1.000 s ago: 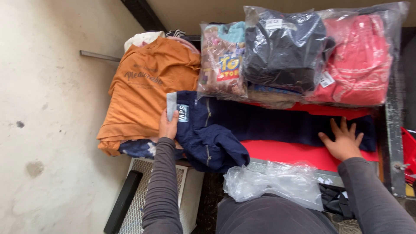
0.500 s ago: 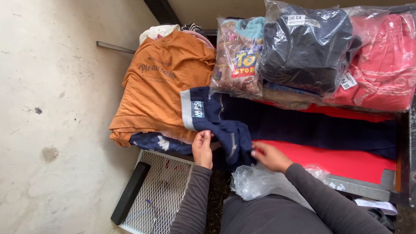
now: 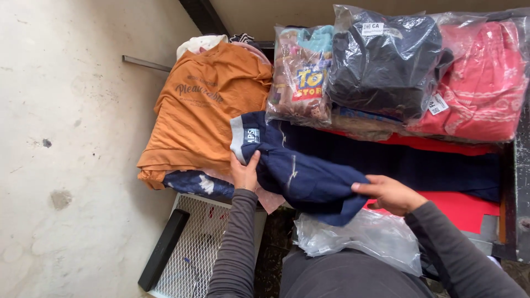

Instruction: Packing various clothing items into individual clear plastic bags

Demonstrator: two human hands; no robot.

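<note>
Navy garment (image 3: 309,174): on the red table (image 3: 458,207), grey waistband with a small rectangular label.
Left hand (image 3: 243,172): pinching the garment beside the waistband.
Right hand (image 3: 389,194): gripping its folded edge.
Bagged dark garment (image 3: 386,63): behind the navy garment, white label on top.

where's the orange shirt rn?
Head view, left of centre: the orange shirt lies on top of a clothes pile, just left of the navy garment and the left hand.

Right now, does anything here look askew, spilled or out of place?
Mostly tidy. The orange shirt stack overhangs the table's left edge above a white mesh rack, and an empty clear bag lies crumpled by the right hand.
</note>
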